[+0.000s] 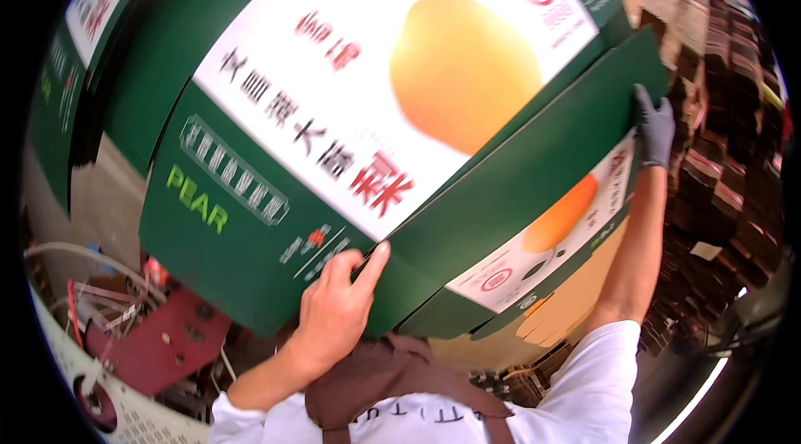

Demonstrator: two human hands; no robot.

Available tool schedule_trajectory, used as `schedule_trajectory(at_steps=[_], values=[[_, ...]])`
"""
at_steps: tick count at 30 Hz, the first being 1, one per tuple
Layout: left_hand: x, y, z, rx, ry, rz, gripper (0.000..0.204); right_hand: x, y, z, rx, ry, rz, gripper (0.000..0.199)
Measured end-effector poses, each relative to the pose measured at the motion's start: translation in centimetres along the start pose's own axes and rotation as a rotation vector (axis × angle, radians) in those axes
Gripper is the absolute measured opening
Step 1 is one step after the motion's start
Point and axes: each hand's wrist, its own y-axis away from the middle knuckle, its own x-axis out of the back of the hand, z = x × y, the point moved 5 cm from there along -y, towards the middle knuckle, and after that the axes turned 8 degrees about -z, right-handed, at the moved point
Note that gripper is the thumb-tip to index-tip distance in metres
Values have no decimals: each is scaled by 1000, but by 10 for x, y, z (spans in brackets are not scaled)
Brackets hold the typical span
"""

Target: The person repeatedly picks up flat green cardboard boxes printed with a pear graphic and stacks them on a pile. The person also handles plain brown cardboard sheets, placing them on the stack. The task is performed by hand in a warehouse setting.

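A large green cardboard box [225,269], flattened or partly folded, fills the middle. Its big panel carries a yellow pear [459,68] on white; a narrower side panel [517,185] has a smaller orange-yellow fruit. My bare left hand [334,306] is closed at the near edge of the big panel, with thumb and forefinger at the crease between the panels. At the far right end of the side panel, my right hand [655,128], in a grey glove, grips the board's edge. Some of its fingers are hidden behind the cardboard.
Another green printed box [58,110] stands at the far left. A machine with a maroon plate [171,340], hoses and a pale perforated panel [146,419] is at lower left. Stacks of brown cardboard [717,152] rise along the right. A bright light strip [697,398] shows at lower right.
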Motion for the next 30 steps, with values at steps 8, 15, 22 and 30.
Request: schedule_trajectory(at_steps=[8,15,22,30], values=[[-3,1,2,30,-10,-51,53,5,15,-21,-23,31,73,79],[-4,3,2,79,9,-67,53,-4,12,-39,-27,79,56,80],[-4,3,2,70,1,-58,53,-9,6,-35,-20,78,31,82],[-3,3,3,52,-4,-31,53,-14,1,-37,-31,92,23,84]])
